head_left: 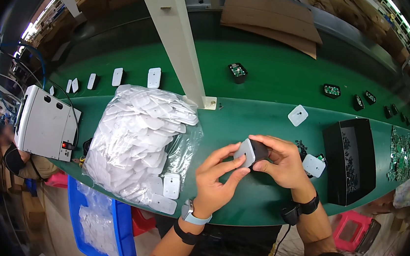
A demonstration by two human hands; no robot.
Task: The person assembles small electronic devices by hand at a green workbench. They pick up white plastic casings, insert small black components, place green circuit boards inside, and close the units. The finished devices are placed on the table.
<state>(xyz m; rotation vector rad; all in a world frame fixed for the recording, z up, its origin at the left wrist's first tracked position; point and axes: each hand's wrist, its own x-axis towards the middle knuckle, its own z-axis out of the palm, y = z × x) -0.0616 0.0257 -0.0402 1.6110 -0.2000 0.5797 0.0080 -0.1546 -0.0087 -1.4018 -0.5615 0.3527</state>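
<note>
Presently I have both hands in the head feed, raised over the green table. The left hand pinches the white cover at its edges, thumb and fingers closed. The right hand is wrapped about the black housing, also gripping. Cover and housing are together, the white face turned toward the left hand; from my angle I cannot tell whether it is fully seated.

Left of the hands: a clear plastic bag heaped with white lids. Right, near the right wrist: a white-topped piece, then a black bin containing small dark parts. Beyond the hands, I note a loose lid lying apart near the table's far side. On the green belt behind stands an open casing, circuit board exposed.
</note>
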